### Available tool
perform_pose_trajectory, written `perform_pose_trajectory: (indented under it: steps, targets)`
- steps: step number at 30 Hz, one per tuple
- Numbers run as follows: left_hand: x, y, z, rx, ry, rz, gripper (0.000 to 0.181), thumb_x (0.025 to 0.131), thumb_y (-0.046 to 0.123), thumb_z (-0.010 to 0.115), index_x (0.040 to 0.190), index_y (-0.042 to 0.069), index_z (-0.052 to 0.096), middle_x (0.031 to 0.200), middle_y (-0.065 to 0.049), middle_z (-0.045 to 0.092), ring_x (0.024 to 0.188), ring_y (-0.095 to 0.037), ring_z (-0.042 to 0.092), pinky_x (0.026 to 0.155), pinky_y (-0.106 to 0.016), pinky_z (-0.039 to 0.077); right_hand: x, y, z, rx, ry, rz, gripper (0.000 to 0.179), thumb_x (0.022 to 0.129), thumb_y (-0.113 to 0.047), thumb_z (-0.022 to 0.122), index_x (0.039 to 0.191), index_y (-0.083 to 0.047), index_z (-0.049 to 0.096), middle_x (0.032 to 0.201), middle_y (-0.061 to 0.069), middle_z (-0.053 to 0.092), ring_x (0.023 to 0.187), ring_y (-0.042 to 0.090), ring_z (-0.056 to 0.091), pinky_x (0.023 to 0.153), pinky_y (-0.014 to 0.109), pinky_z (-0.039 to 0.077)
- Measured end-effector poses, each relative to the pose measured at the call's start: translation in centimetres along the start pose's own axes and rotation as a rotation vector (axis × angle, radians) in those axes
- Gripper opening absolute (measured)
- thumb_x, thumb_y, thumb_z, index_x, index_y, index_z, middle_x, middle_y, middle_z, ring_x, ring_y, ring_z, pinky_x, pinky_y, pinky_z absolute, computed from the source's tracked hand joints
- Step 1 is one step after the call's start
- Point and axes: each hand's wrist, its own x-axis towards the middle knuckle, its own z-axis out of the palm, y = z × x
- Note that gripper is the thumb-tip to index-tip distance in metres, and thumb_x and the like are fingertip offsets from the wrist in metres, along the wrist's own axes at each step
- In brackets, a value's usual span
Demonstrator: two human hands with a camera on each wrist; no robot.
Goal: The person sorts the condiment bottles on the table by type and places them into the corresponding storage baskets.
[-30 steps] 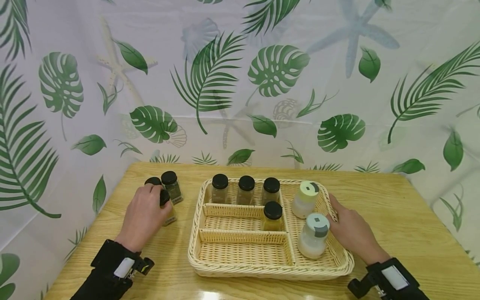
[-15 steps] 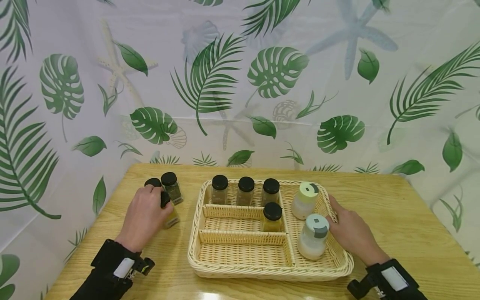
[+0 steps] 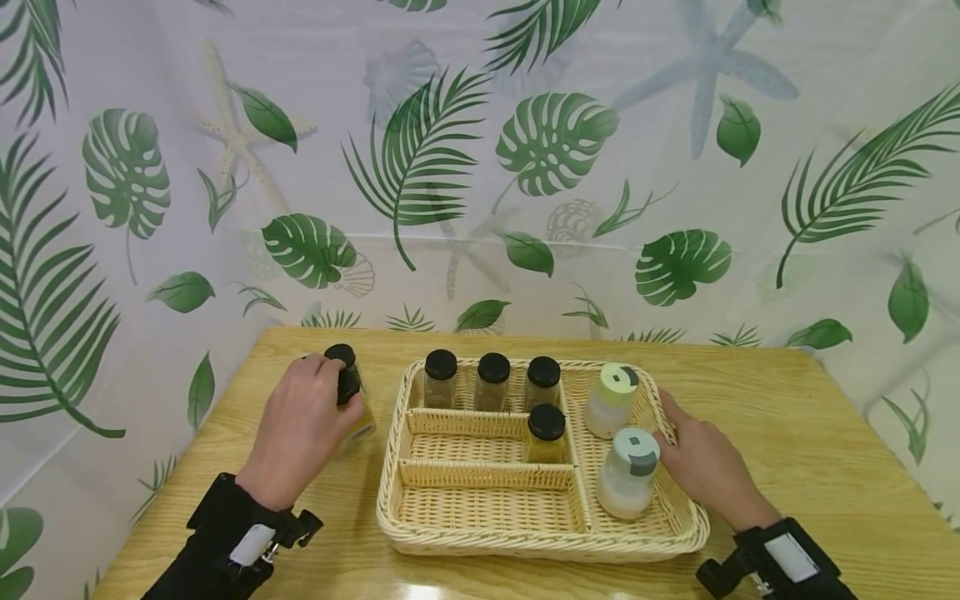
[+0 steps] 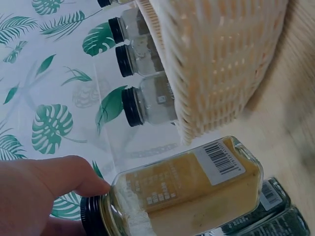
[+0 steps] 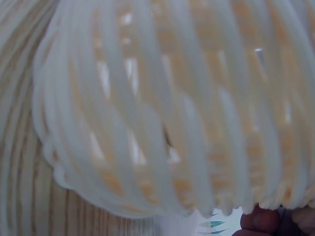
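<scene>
My left hand grips a glass spice jar by its black lid. Yellow-brown powder fills the jar, and a barcode label sits near its base. Behind it on the table stands a black-lidded jar with dark green contents; the left wrist view shows two dark green jars beyond the held one. My right hand holds the right rim of a divided wicker basket. Three black-lidded jars line its back left compartment, and a yellow one stands in the middle compartment.
Two white-filled shakers, one with a yellow-green lid and one with a pale blue lid, occupy the basket's right compartment. Wooden tabletop extends around the basket. Behind it hangs a leaf-print cloth.
The left hand has moved slightly right and toward the basket with the yellow-brown spice jar, now overlapping the dark green jars. My right hand stays on the basket rim.
</scene>
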Motion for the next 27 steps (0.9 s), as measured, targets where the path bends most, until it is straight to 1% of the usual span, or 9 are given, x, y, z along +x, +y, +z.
perform_pose_trajectory:
  steps: [4, 8, 12, 16, 19, 24, 27]
  targets:
    - [0.4, 0.6, -0.4, -0.021, -0.003, 0.008, 0.026, 0.075, 0.011, 0.068, 0.089, -0.010, 0.065, 0.078, -0.017, 0.058, 0.071, -0.028, 0.051, 0.058, -0.043, 0.049, 0.0, 0.1, 0.1, -0.009, 0.001, 0.004, 0.063, 0.098, -0.021, 0.047, 0.149, 0.004, 0.019, 0.049, -0.001, 0.042, 0.039, 0.012, 0.039, 0.038, 0.029, 0.029]
    - [0.8, 1.2, -0.9, -0.042, -0.013, 0.016, 0.025, 0.077, 0.013, 0.066, 0.090, -0.008, 0.065, 0.081, -0.015, 0.058, 0.073, -0.026, 0.050, 0.060, -0.043, 0.047, 0.1, 0.2, 0.2, -0.011, 0.004, 0.004, 0.063, 0.098, -0.021, 0.047, 0.149, 0.005, 0.019, 0.049, -0.001, 0.042, 0.039, 0.012, 0.039, 0.038, 0.029, 0.029]
    - [1.4, 1.9, -1.5, -0.045, -0.010, 0.040, 0.025, 0.078, 0.013, 0.064, 0.091, -0.007, 0.065, 0.083, -0.015, 0.058, 0.074, -0.025, 0.049, 0.060, -0.042, 0.047, 0.1, 0.2, 0.1, -0.006, -0.001, 0.006, 0.064, 0.098, -0.021, 0.047, 0.149, 0.004, 0.018, 0.050, 0.000, 0.042, 0.040, 0.012, 0.039, 0.038, 0.029, 0.029]
    - [2.1, 2.8, -1.9, -0.054, 0.001, 0.062, 0.023, 0.077, 0.012, 0.063, 0.090, -0.007, 0.065, 0.084, -0.014, 0.058, 0.074, -0.024, 0.048, 0.056, -0.040, 0.049, 0.0, 0.2, -0.1, -0.007, -0.008, 0.017, 0.064, 0.098, -0.021, 0.046, 0.149, 0.004, 0.018, 0.050, 0.001, 0.042, 0.040, 0.013, 0.039, 0.039, 0.029, 0.029]
    - [2.6, 3.4, -2.1, -0.073, 0.001, 0.078, 0.023, 0.075, 0.010, 0.064, 0.090, -0.007, 0.065, 0.087, -0.016, 0.059, 0.077, -0.024, 0.050, 0.058, -0.039, 0.051, -0.1, 0.2, -0.1, -0.004, -0.009, 0.018, 0.064, 0.098, -0.021, 0.046, 0.149, 0.005, 0.018, 0.050, 0.001, 0.042, 0.040, 0.013, 0.038, 0.039, 0.029, 0.028]
    - [2.9, 4.4, -2.0, -0.094, -0.031, 0.104, 0.029, 0.076, 0.013, 0.068, 0.097, -0.008, 0.065, 0.095, -0.018, 0.060, 0.085, -0.026, 0.053, 0.063, -0.039, 0.053, 0.0, 0.2, 0.0, -0.001, -0.010, 0.015, 0.064, 0.098, -0.021, 0.046, 0.149, 0.005, 0.018, 0.052, 0.002, 0.043, 0.041, 0.013, 0.039, 0.039, 0.029, 0.029]
    - [2.8, 5.0, -1.8, -0.105, -0.062, 0.115, 0.034, 0.077, 0.015, 0.069, 0.102, -0.006, 0.065, 0.097, -0.017, 0.061, 0.087, -0.025, 0.053, 0.064, -0.038, 0.053, 0.1, 0.2, 0.0, 0.001, -0.011, 0.016, 0.064, 0.098, -0.021, 0.046, 0.149, 0.004, 0.017, 0.053, 0.002, 0.044, 0.042, 0.013, 0.040, 0.039, 0.029, 0.029]
